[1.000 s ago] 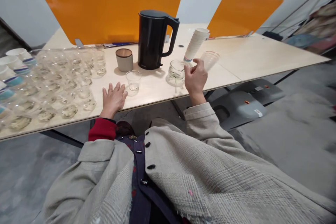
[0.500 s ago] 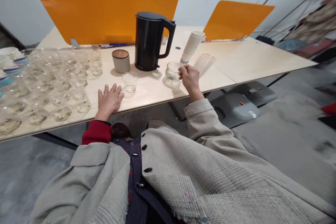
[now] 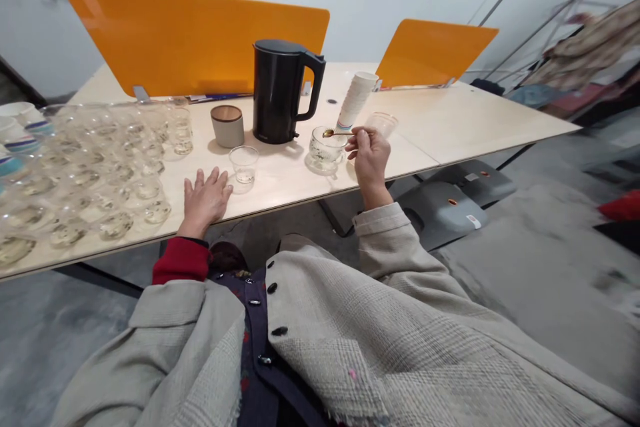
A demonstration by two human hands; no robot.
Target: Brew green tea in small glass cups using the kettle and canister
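My right hand [image 3: 370, 155] grips a small gold spoon [image 3: 329, 134] by its handle. The spoon's bowl is over the rim of a ribbed glass cup [image 3: 324, 152], which stands on a clear saucer and has some dark bits inside. My left hand [image 3: 206, 199] lies on the table's front part, fingers spread, holding nothing. Just right of its fingertips stands a clear plastic cup [image 3: 244, 165] with a little something at its bottom, too small to make out.
Many clear cups with pale liquid [image 3: 100, 180] crowd the table's left end. Behind stand a grey canister [image 3: 227, 127], a black kettle [image 3: 280, 93] and orange dividers [image 3: 195, 47]. Leaning stacks of paper cups [image 3: 357, 103] and clear cups [image 3: 384, 123] are near my right hand. Grey stools [image 3: 440, 210] stand below.
My right hand has lifted and turned, and the gold spoon now shows above the glass cup. My left hand stays flat on the table. The view has shifted slightly.
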